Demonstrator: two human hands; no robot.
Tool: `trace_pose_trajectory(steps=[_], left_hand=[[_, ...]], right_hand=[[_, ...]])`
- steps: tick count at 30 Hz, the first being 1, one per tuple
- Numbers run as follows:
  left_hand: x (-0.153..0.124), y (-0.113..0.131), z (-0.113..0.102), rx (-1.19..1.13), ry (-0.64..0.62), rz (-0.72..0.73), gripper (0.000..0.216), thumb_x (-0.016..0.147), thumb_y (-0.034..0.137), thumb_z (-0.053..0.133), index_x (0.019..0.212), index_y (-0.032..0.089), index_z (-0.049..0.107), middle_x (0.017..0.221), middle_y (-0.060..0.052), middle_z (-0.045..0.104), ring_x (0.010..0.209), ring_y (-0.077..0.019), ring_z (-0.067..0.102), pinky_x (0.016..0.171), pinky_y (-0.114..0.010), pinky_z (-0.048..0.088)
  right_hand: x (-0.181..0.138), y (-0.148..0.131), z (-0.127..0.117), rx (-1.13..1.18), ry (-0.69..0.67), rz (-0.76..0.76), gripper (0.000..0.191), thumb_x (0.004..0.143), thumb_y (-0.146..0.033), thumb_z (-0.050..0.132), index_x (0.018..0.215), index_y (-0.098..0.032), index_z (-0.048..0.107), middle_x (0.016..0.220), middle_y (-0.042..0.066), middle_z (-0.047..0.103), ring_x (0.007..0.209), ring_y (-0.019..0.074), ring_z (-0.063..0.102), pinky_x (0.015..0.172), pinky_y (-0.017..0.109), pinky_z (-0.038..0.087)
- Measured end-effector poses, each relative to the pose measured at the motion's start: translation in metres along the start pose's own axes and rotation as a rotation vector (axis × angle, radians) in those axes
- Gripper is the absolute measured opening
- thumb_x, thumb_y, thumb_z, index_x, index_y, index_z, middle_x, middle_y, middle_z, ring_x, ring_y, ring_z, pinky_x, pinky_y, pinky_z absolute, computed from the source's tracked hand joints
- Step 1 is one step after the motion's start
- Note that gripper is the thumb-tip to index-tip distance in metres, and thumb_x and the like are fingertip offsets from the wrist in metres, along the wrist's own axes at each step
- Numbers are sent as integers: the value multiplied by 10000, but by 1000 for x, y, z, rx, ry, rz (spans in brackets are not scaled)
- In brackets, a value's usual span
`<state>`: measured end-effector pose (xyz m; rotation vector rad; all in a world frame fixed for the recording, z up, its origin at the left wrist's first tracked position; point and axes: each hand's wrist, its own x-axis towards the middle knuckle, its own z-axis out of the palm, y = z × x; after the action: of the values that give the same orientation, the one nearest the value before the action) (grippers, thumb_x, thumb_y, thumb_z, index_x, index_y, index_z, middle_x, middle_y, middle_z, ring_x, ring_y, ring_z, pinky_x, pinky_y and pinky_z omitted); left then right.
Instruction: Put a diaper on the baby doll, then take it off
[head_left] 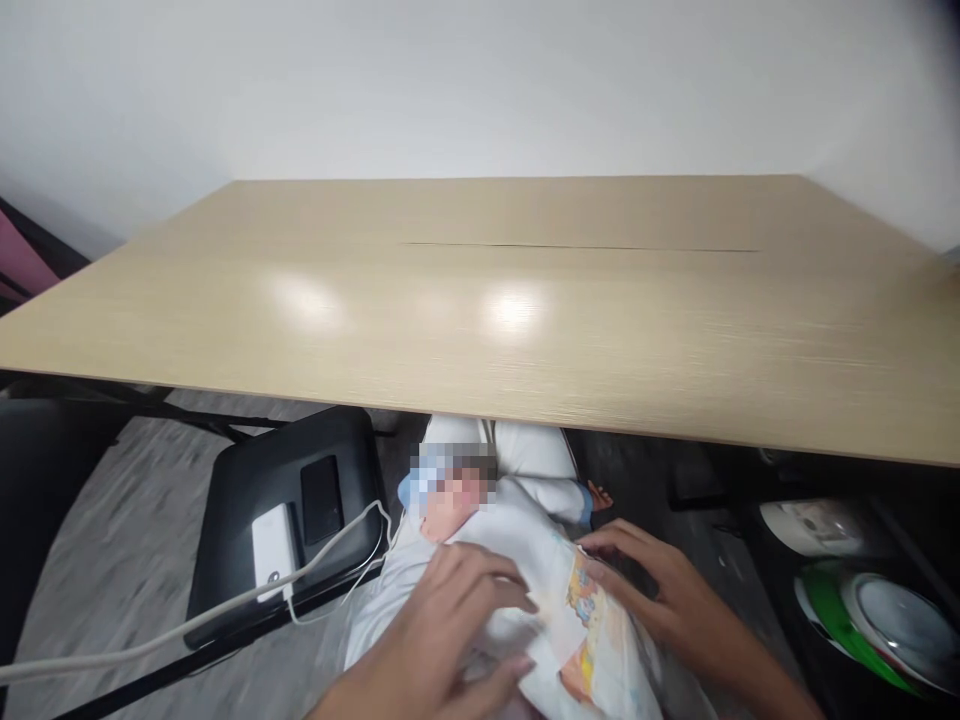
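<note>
A small person in white clothing with light-blue cuffs lies on my lap; the head is blurred out, and one small hand (601, 497) shows on the right. Over the lower body is a white diaper (551, 600) with orange and yellow cartoon prints. My left hand (465, 620) hovers over or rests on its left side, fingers bent and apart; whether it touches I cannot tell. At the diaper's right edge is my right hand (645, 575), its fingers stretched out and thumb apart, the fingertips against that edge.
A light wooden table (480, 340) spans the view ahead. On a black stool (225, 490) at left lie a white power bank (274, 550) with a white cable and a dark phone (322, 497). A green-and-white round object (862, 620) stands at lower right.
</note>
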<state>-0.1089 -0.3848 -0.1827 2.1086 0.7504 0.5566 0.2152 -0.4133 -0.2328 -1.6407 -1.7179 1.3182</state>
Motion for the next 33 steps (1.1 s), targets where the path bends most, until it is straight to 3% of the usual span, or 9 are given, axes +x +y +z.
trace_pose_trajectory(steps=[2,5,10,16,20,24,28,30,33], left_hand=[[19,2,7,52,-113,57,401,1093,379,687,1461,281,561,1420,-44,710,1272,-230,621,1111,-364,454],[33,-3,17,128,-192,110,422,1127,451,622,1500,272,542,1458,-54,710,1269,-254,618,1094,-400,437],[33,-9,20,122,-187,112,358,1146,486,570,1431,268,587,1415,-49,720,1227,-242,613,1063,-394,428],[46,-1,22,125,-206,19,233,1124,428,605,1250,234,632,1252,-58,721,1160,-241,604,1008,-388,435],[56,2,22,104,-260,12,116,1103,328,622,1167,231,629,1214,-54,717,1140,-233,597,996,-375,427],[55,0,8,5,-312,68,102,1119,349,614,1140,252,638,1191,-33,744,1159,-217,626,1035,-358,430],[37,-5,-7,-164,-389,133,89,1105,352,623,1116,268,650,1072,3,792,1017,-186,690,1005,-327,478],[24,-8,-6,-164,-419,156,77,1101,330,612,1101,270,661,987,7,785,929,-180,699,953,-317,497],[9,-10,2,-64,-462,196,157,1128,332,566,1025,256,657,822,8,726,817,-181,693,904,-319,496]], right_hand=[[0,0,5,16,43,3,369,1096,-579,617,1178,-279,818,1188,64,785,1152,258,735,1004,351,568],[2,4,10,-9,107,-16,354,1091,-567,627,1062,-285,839,1088,45,793,1058,236,751,940,326,566],[11,23,9,-79,184,-22,356,1076,-567,628,984,-291,833,1030,41,811,983,238,763,859,321,572],[37,54,1,-151,329,19,344,1040,-567,621,1000,-292,824,1167,85,851,1065,334,799,936,445,608],[34,28,2,-152,263,-119,339,1093,-526,584,1209,-302,810,1299,108,803,1252,333,740,1094,486,580],[18,-17,9,-141,0,-269,346,1108,-428,600,1414,-355,743,1448,99,722,1386,298,657,1191,461,539],[-5,-36,2,-161,-98,-213,240,1088,-474,607,1175,-394,816,1159,79,788,1098,295,741,960,433,629],[-24,-27,-9,-134,-109,-124,294,1072,-553,579,1018,-401,826,1002,83,788,968,309,747,890,453,637],[-60,6,-25,-83,-94,48,412,1040,-652,503,947,-437,843,813,105,769,855,346,757,879,508,644]])
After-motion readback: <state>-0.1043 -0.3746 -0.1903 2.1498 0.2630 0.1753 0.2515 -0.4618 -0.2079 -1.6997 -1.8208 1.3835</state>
